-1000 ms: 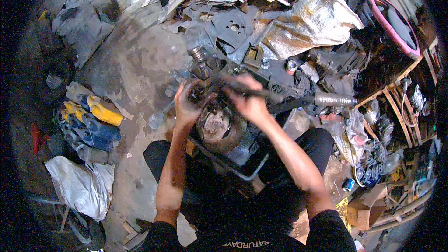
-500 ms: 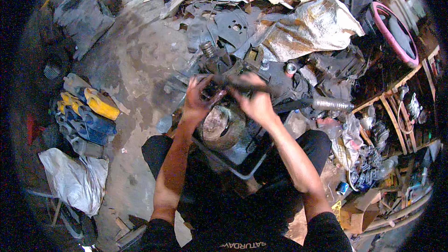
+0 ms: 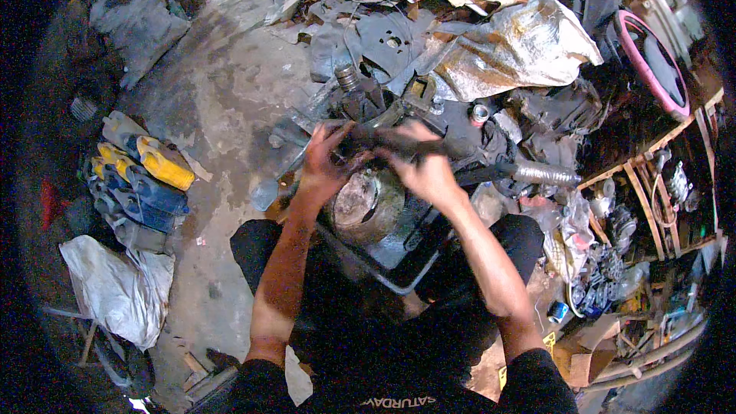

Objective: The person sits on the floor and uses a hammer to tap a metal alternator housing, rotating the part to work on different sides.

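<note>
Between my knees, a round, worn metal block (image 3: 359,198) rests in a dark frame with a bent metal rim (image 3: 402,285). My left hand (image 3: 325,162) is curled round a dark, ring-like metal part just beyond the block; its details are blurred. Close on the right, my right hand (image 3: 423,172) is closed on a dark, bar-like tool (image 3: 395,139) that lies across towards the left hand. Motion smears the tool, so its kind is unclear. A threaded metal piece (image 3: 347,77) stands up just past both hands.
Yellow and blue plastic containers (image 3: 165,165) and a white sack (image 3: 123,291) lie to the left. Beyond my hands are a dirty silvery sheet (image 3: 517,46) and a can (image 3: 479,113). At right are a pink-rimmed wheel (image 3: 652,61), metal scrap (image 3: 606,284) and a cardboard box (image 3: 594,349).
The bar-like tool in my right hand has shifted and now shows longer across the front of both hands. My left hand stays nearly in place on the dark part. The whole view has moved slightly.
</note>
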The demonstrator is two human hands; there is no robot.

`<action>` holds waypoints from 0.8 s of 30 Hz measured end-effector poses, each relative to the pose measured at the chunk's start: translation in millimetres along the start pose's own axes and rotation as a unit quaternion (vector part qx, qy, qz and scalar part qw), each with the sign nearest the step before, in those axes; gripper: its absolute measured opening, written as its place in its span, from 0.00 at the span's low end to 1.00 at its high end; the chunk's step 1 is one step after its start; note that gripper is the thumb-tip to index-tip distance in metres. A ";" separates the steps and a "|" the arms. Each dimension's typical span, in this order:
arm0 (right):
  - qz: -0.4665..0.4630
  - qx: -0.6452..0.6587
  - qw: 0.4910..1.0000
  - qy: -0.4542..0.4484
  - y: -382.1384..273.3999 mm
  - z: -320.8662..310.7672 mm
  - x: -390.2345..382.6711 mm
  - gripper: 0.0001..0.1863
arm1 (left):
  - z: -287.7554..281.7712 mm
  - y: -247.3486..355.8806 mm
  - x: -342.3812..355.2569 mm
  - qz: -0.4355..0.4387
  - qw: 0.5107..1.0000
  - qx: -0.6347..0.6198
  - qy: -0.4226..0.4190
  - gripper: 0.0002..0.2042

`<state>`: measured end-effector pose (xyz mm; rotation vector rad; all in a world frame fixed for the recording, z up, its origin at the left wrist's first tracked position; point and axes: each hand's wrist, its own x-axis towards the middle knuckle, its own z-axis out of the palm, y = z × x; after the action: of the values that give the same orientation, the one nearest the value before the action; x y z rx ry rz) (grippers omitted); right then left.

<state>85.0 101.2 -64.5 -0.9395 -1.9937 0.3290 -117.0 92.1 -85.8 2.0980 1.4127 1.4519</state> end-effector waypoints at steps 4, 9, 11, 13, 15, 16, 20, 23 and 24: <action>0.087 0.028 0.990 0.107 17.6 -9.1 20.1 0.21 | -1.5 4.3 6.0 0.019 0.999 -0.019 -0.017 0.26; 0.036 0.048 0.998 0.002 -16.2 -4.1 2.6 0.17 | -0.9 -2.9 -2.7 0.049 0.999 -0.025 0.002 0.26; 0.126 0.058 0.990 0.015 0.4 -15.8 19.1 0.16 | 7.7 8.6 -3.2 0.009 0.998 -0.052 0.029 0.27; 0.098 0.001 0.994 0.057 11.6 -19.2 19.4 0.16 | 8.9 19.5 -0.4 0.040 0.999 -0.013 0.032 0.26; 0.036 -0.024 0.999 0.019 3.4 -13.1 1.0 0.18 | 7.6 14.2 -2.5 0.063 0.998 0.012 0.011 0.26; -0.029 -0.054 0.998 -0.020 -3.8 -15.1 -1.9 0.18 | 8.4 13.2 -5.2 0.072 0.997 0.022 0.002 0.26; 0.192 0.030 0.974 -0.116 -19.7 -41.1 16.4 0.20 | 17.1 31.2 -14.3 0.050 0.998 0.021 -0.015 0.27; -0.084 -0.070 0.992 -0.064 -16.0 -26.6 -18.3 0.16 | 24.5 21.7 -18.3 0.083 0.993 0.064 -0.051 0.30; -0.110 -0.092 0.987 -0.073 -23.5 -26.2 -18.1 0.16 | 21.9 20.5 -18.8 0.093 0.991 0.061 -0.074 0.30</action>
<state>100.5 69.0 -47.6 -0.8169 -2.2683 0.0940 -88.1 73.5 -94.7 2.4156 1.3096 1.2686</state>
